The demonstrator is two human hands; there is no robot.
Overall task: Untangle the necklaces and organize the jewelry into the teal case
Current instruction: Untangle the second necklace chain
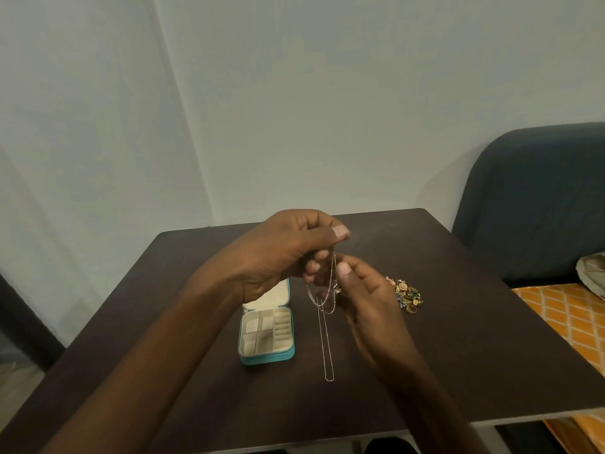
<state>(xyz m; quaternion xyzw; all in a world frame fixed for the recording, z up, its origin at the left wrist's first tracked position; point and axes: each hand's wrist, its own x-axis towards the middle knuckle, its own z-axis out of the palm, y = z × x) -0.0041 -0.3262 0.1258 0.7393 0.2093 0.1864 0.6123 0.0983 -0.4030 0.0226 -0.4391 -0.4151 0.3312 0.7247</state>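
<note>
Thin silver necklaces [328, 342] hang tangled between my hands above the dark table [458, 339]. My left hand [288, 250] pinches the top of the chains between thumb and fingers. Just below it, my right hand [363, 290] pinches the chains near a small pendant. One long loop dangles down almost to the table. The teal case [266, 357] lies open under my left hand, its cream compartments showing nothing in them. A small heap of gold and green jewelry [407, 294] lies on the table to the right of my right hand.
A dark blue chair [537, 198] stands at the table's far right corner. An orange patterned cloth [569, 319] lies beside the right edge. A pale wall rises behind the table.
</note>
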